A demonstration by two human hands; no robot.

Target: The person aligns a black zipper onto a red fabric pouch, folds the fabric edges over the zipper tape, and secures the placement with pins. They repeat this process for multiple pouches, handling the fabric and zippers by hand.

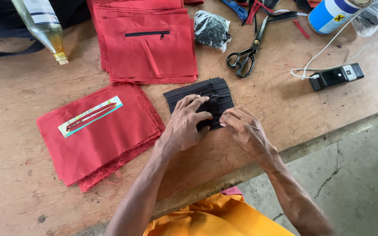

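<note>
A flat bundle of black zippers point(213, 92) lies on the wooden table point(18, 100) in front of me. My left hand point(184, 124) rests on its near left part with fingers spread over the strips. My right hand point(241, 126) is at the bundle's near right corner, its fingertips pinching at the edge of a zipper. To the left lies a stack of red fabric pieces point(97, 135) with a paper template and a red zipper point(90, 116) on top.
A second stack of red pieces with a sewn black zipper point(147, 41) lies further back. Black scissors point(248, 52), a black plastic bag point(211, 28), a spray can point(331, 15), a small black device with white cable point(335, 76) and a glass bottle point(42, 26) sit around.
</note>
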